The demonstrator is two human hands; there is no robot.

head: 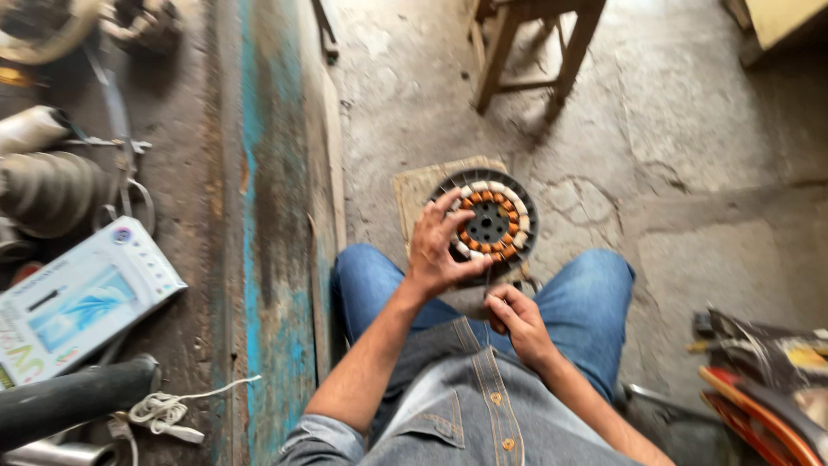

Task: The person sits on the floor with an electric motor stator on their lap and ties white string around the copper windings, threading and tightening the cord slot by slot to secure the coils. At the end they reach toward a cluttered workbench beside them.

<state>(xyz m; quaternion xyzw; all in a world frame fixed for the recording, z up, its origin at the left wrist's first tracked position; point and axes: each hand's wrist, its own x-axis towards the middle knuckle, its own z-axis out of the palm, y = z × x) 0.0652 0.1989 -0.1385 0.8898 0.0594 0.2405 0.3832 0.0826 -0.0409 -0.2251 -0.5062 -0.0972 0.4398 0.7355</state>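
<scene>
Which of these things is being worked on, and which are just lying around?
In hand:
left hand on the round motor stator with copper windings
right hand pinching a thin wire

Lying about:
white box
wooden stool
white cord
black tube

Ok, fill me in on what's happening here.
A person in jeans sits on a concrete floor with a round motor winding held between the knees. The left hand grips its rim, fingers spread over the copper coils. The right hand is pinched closed lower down, seemingly on a thin wire, too fine to confirm. A wooden stool stands beyond, a white box to the left.
</scene>
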